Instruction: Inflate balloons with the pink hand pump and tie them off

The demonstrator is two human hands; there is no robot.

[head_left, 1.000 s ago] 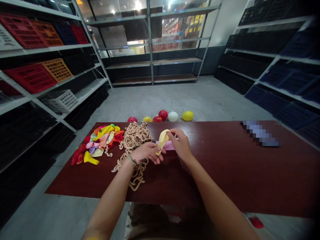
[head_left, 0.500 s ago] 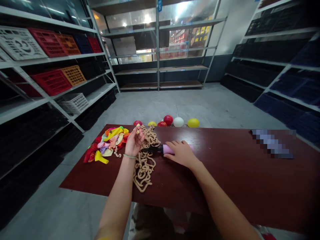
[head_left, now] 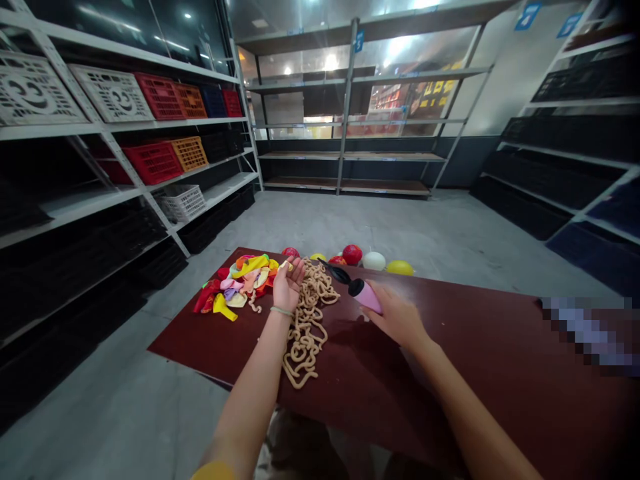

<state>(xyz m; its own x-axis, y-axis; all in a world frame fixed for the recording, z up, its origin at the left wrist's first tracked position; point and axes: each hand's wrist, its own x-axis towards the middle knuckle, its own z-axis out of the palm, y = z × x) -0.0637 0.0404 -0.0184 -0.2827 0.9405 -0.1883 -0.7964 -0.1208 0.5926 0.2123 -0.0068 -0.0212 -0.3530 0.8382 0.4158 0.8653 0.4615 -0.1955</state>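
My right hand (head_left: 397, 313) grips the pink barrel of a balloon pump (head_left: 371, 297), which is lifted off the tabletop and tilted. Its black nozzle end points up and to the left, over the far part of a heap of long, thin tan balloons (head_left: 307, 333). My left hand (head_left: 287, 287) is turned palm up beside that heap, with its fingers curled at a small pale balloon (head_left: 286, 265), mostly hidden by them. Left of this hand lies a pile of uninflated balloons (head_left: 240, 283) in red, yellow, orange, pink and cream.
Several inflated balloons (head_left: 352, 255) show beyond the far edge of the dark red table (head_left: 450, 373). A pixelated flat item (head_left: 587, 333) lies at the right end. Shelves with plastic crates (head_left: 160, 97) stand at left; more racks stand behind and at right.
The pump has been raised from the table by my right hand, and its nozzle has swung upward. My left hand stays beside the tan heap. The camera view has turned left.
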